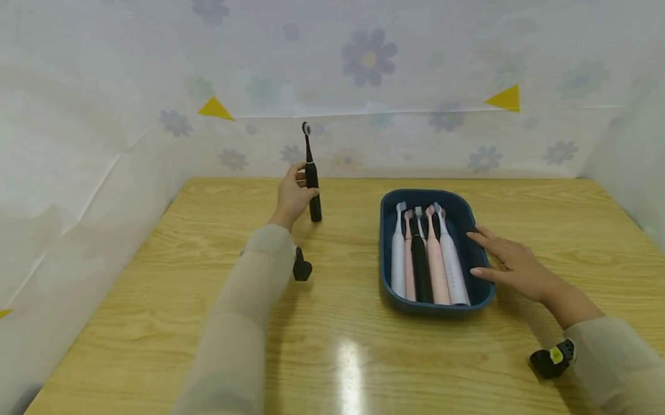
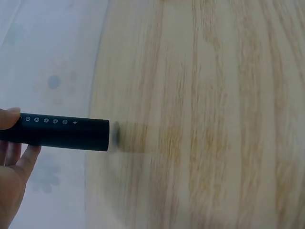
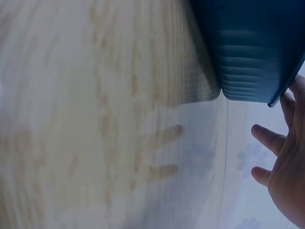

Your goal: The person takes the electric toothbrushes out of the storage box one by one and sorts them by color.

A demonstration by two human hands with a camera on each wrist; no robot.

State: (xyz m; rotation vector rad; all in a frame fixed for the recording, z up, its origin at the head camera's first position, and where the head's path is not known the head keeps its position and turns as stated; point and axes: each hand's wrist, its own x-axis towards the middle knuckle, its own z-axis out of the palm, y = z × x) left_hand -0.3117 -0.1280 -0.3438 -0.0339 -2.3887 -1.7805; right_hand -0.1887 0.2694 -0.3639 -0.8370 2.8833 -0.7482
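My left hand (image 1: 295,196) grips a black electric toothbrush (image 1: 313,182) by its handle, brush head up and slightly tilted. In the left wrist view, the handle's flat base (image 2: 102,135) is close to the tabletop, with a dark reflection beside it; a row of small icons runs along the handle. A dark blue bin (image 1: 385,285) holds several electric toothbrushes, white, pink and black, lying side by side with heads toward the far end. My right hand (image 1: 512,264) is at the bin's right side, fingers extended; some fingertips meet its rim in the right wrist view.
Light wooden table (image 1: 353,359) beneath everything. White flower-print sheets (image 1: 295,55) stand behind and along both sides, with yellow triangles (image 1: 504,98) on them. Each wrist wears a small black camera (image 1: 302,267).
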